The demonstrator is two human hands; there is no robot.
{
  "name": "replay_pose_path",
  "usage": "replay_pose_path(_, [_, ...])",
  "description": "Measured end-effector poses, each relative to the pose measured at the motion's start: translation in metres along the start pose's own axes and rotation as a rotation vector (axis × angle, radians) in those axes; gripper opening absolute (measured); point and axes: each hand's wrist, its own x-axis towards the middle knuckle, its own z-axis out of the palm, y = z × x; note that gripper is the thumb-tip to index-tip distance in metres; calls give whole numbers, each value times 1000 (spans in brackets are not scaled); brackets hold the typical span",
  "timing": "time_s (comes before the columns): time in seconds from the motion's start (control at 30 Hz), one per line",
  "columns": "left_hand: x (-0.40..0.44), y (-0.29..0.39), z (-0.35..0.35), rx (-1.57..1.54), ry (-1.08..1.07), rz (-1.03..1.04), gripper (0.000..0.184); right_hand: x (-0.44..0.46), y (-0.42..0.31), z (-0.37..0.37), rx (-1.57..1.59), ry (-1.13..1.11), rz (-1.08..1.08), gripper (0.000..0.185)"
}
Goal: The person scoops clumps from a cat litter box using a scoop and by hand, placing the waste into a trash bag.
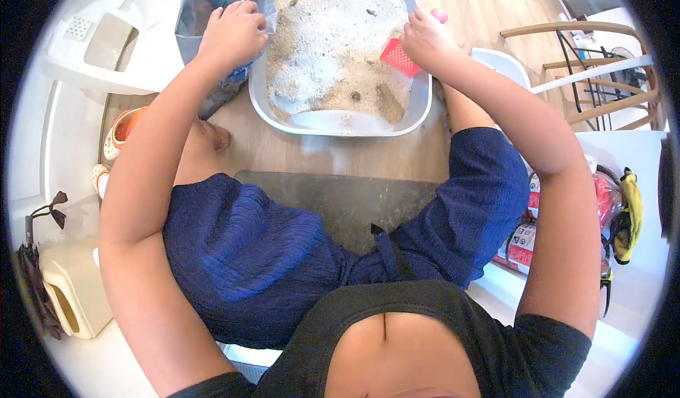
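Between my knees lies a pale litter tray (342, 130) with white and tan litter (333, 51) and several dark clumps in it. At the tray's right side my right hand (427, 40) is closed round the handle of a pink slotted scoop (401, 58), whose blade hangs over the litter. The handle's pink end shows beyond my fingers. My left hand (234, 33) is at the tray's left edge, its fingers closed on the rim of a grey plastic bag (190, 24). The bag's mouth is open.
A white plastic housing (106, 36) stands at the upper left, with orange clogs (122, 134) below it. A dark mat (312, 199) lies in front of me. To the right are a wooden chair (567, 26), red-and-white packages (523, 245) and a cream bin (76, 288) at the left.
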Motion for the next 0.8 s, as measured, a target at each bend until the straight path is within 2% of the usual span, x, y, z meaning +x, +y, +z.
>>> replay_pose_path(0.13, [0, -2, -4, -23, -106, -27, 22, -5, -12, 42, 6, 22, 71, 11])
replay_pose_path(0.17, [1, -1, -6, -25, -125, -36, 22, -7, -10, 51, 124, 58, 87, 10])
replay_pose_path(0.2, [2, -1, -6, -23, -123, -30, 22, -11, -7, 51, 243, 93, 101, 10])
replay_pose_path(0.33, [2, 4, -6, -44, -109, -9, 22, -31, 14, 43, 285, 26, 106, 9])
replay_pose_path(0.4, [2, 5, -7, -46, -133, -8, 23, -43, 25, 27, 368, 206, 92, 12])
replay_pose_path(0.43, [2, 6, -7, -41, -139, -12, 23, -46, 29, 20, 368, 206, 91, 12])
replay_pose_path(0.63, [5, 4, -5, -35, -130, 5, 23, -25, 12, -9, 168, -29, 75, 9])
replay_pose_path(0.73, [5, 4, -4, -29, -142, 17, 22, -12, -9, -48, -25, -226, -125, 12])
replay_pose_path(0.8, [6, 4, -3, -23, -148, 24, 22, 9, -18, -58, -25, -313, -249, 11])
